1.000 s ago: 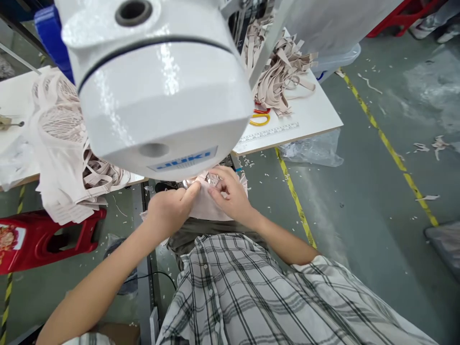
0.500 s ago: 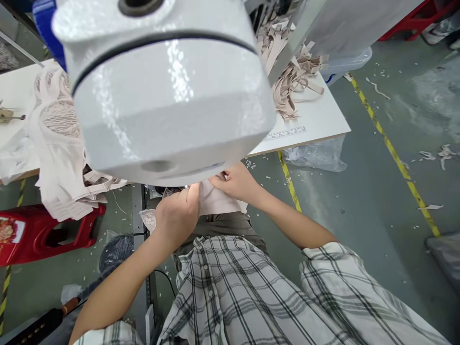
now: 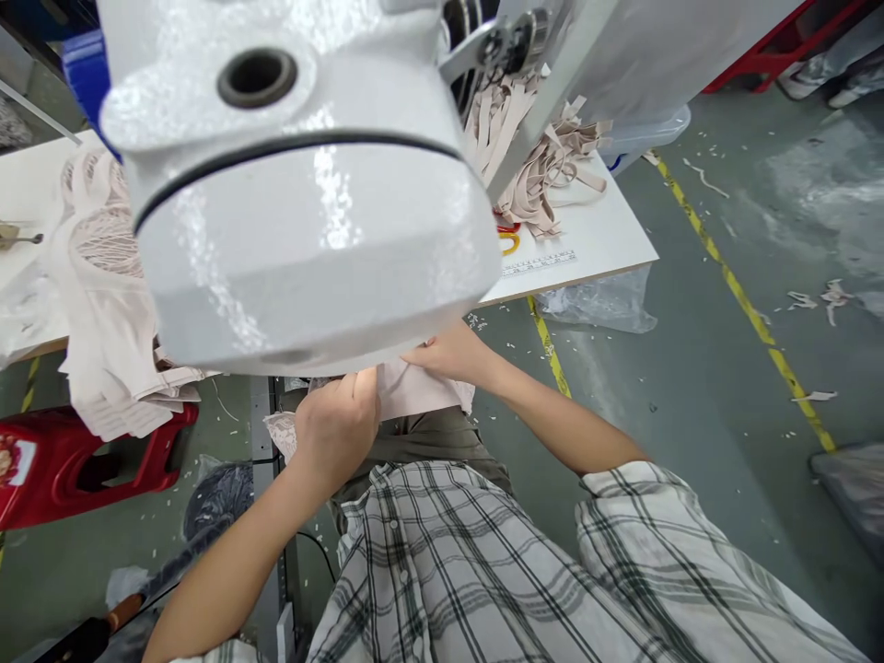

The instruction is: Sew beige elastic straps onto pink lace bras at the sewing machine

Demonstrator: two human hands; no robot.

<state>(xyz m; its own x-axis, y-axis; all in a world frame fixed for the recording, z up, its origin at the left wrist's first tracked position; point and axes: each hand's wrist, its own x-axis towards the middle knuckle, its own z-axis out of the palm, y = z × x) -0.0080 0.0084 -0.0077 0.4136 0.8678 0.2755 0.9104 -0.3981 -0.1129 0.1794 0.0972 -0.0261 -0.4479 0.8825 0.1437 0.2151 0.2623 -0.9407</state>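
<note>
A pale pink piece of fabric (image 3: 418, 394) with lace at its ends is stretched between my two hands, just under the front of a white sewing machine head (image 3: 318, 267). My left hand (image 3: 338, 419) is closed on the fabric's left part, with a bit of lace hanging out beside the wrist. On the right side, my right hand (image 3: 456, 354) pinches the upper edge between thumb and fingers. The machine head hides the needle area and some of my fingertips.
Pink garment pieces (image 3: 103, 304) hang over the table's left edge. Fabric strips (image 3: 545, 175), orange-handled scissors (image 3: 509, 241) and a printed ruler (image 3: 539, 263) lie on the right side of the white table (image 3: 622, 244). A red stool (image 3: 152, 451) stands at lower left.
The view has shifted, so the machine head sits lower and the scissors now show. Both hands keep hold of the fabric, with little movement of their own.
</note>
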